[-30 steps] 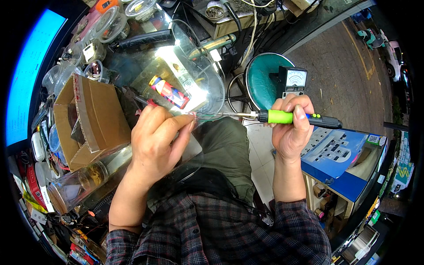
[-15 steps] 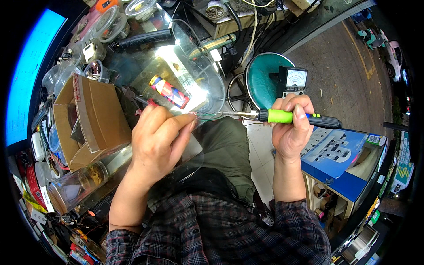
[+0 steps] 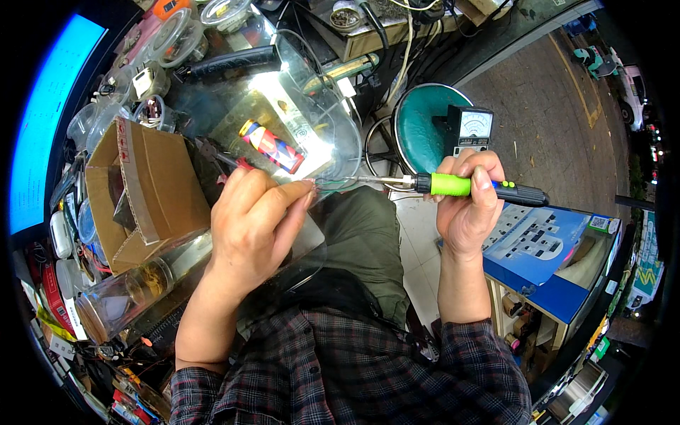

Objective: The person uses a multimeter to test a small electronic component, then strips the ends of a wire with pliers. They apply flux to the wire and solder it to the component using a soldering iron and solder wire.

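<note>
My right hand (image 3: 470, 205) grips a soldering iron (image 3: 450, 185) with a bright green collar and black handle, held level, its metal tip pointing left. My left hand (image 3: 253, 219) is closed in a pinch, thumb against forefinger, on a thin greenish wire (image 3: 338, 187) that runs toward the iron's tip. The tip lies close to the wire; whether they touch is too small to tell. Just beyond the left hand, a red, blue and yellow cylinder (image 3: 272, 147) rests on the brightly lit, cluttered bench.
An open cardboard box (image 3: 166, 191) stands left of my left hand, above a clear plastic tube (image 3: 134, 283). Clear round tubs (image 3: 173, 39) crowd the back left. A green stool (image 3: 425, 120) bears an analog meter (image 3: 473, 126). At right lies a blue box (image 3: 535, 241).
Both hands and the soldering iron keep nearly the same place; the iron's tip has shifted very slightly.
</note>
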`<state>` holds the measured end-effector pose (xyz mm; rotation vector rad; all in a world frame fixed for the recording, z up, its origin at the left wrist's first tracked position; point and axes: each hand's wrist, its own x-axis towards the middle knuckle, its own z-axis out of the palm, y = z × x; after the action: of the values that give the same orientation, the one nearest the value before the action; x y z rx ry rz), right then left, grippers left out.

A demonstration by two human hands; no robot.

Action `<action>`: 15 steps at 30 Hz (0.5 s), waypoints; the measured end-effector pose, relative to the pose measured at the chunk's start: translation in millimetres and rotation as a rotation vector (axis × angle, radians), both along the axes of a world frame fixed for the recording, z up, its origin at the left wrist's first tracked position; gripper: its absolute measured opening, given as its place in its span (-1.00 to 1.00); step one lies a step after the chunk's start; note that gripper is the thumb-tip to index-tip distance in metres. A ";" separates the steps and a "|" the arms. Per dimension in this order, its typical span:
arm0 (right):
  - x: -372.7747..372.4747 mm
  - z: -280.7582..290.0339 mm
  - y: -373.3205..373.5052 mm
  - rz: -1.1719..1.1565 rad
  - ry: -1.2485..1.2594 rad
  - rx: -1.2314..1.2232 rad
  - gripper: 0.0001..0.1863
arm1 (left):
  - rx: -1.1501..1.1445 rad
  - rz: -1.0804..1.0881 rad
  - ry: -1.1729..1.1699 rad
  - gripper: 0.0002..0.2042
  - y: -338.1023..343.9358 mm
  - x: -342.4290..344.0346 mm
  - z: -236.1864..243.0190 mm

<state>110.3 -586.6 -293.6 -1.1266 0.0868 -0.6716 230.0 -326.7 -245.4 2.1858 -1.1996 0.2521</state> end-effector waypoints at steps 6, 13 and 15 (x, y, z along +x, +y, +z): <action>1.3 1.5 1.4 -0.026 0.037 -0.059 -0.71 | -0.039 0.012 0.021 -0.80 -2.0 -0.3 -0.4; 2.4 1.7 2.5 -0.013 0.027 -0.063 -0.71 | -0.044 0.007 0.016 -0.80 -1.6 -0.2 -1.4; 1.9 0.4 1.4 -0.004 0.025 -0.064 -0.71 | -0.044 0.006 0.016 -0.80 -1.8 -0.1 -1.3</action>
<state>112.2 -585.1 -293.1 -1.1973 0.0894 -0.6677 229.9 -328.5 -246.6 2.1499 -1.1686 0.2607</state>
